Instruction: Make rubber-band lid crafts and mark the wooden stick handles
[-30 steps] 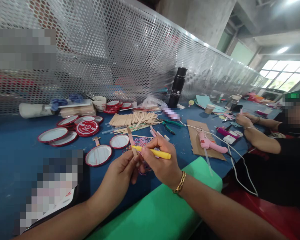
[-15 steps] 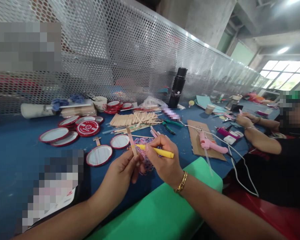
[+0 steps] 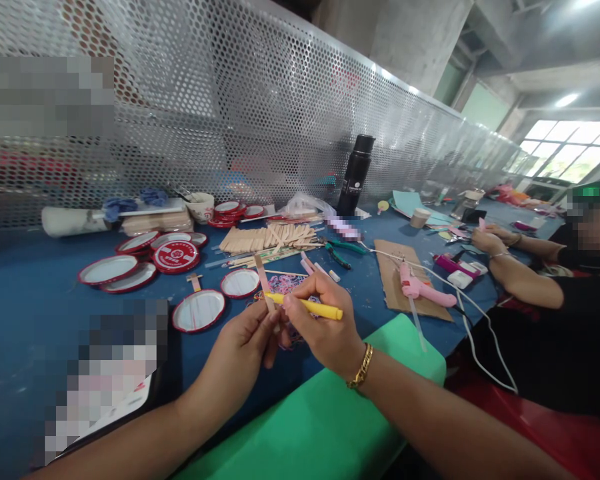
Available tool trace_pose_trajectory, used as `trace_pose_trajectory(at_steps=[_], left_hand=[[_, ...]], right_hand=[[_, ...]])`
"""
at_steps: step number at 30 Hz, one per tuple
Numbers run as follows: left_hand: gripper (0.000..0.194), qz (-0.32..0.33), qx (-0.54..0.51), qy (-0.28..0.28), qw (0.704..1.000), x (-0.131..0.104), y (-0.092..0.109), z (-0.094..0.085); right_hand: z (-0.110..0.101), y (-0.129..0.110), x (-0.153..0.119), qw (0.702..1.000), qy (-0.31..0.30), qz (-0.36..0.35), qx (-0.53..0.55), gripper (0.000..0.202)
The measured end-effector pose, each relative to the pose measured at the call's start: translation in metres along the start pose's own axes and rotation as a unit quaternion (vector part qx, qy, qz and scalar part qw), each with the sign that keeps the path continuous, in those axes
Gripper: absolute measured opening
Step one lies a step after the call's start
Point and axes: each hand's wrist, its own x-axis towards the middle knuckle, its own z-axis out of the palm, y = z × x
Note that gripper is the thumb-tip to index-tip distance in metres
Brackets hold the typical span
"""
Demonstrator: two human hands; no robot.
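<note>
My left hand [image 3: 253, 335] pinches the lower end of a wooden craft stick [image 3: 263, 280], which is held upright and tilted, part of it pink. In my right hand [image 3: 325, 313] is a yellow marker pen [image 3: 317, 307], its tip against the stick. A tangle of purple and pink string [image 3: 293, 285] lies behind and under my hands. To the left sit red-rimmed jar lids with their pale insides up, a larger one [image 3: 199, 311] and a smaller one [image 3: 240, 283]. A short pink-marked stick piece [image 3: 195, 283] rests at the larger lid's far edge.
More lids [image 3: 176, 257], a pile of craft sticks [image 3: 267, 237], green-handled pliers [image 3: 339, 256] and a black bottle [image 3: 356, 175] stand farther back. On cardboard [image 3: 387, 280] lies a pink glue gun [image 3: 420, 288] with a white cable. Another person's hands [image 3: 493, 239] work at right. A green padded surface [image 3: 330, 407] is in front.
My right hand has shifted slightly left, bringing the marker's tip from just beside the craft stick onto it. My left hand and the stick have hardly moved.
</note>
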Motion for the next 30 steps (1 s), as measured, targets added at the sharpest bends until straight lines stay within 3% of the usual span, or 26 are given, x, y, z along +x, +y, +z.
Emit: trace_pose_trajectory(at_steps=[6,11,17,23,30], left_hand=[[0.035,-0.005,0.015,0.006,1.0,-0.0005,0.0012,0.0],[0.035,0.004,0.006,0.002,1.0,0.0007,0.0008,0.0004],[0.033,0.0,0.011,0.014,1.0,0.0006,-0.0011,-0.0004],[0.034,0.002,0.008,0.01,1.0,0.0006,0.0011,0.0012],[0.034,0.001,0.017,0.015,1.0,0.0011,-0.001,0.0008]], right_hand=[[-0.0012,0.0021,0.0007,0.999,0.032,-0.014,-0.028,0.017],[0.0001,0.0013,-0.0003,1.0,-0.001,-0.011,-0.001,0.016],[-0.0015,0.0029,0.0009,0.999,0.03,-0.02,-0.024,0.017],[0.0002,0.002,-0.0003,1.0,0.007,-0.024,-0.007,0.015],[-0.0015,0.0043,0.0006,0.999,0.026,-0.022,-0.024,0.016]])
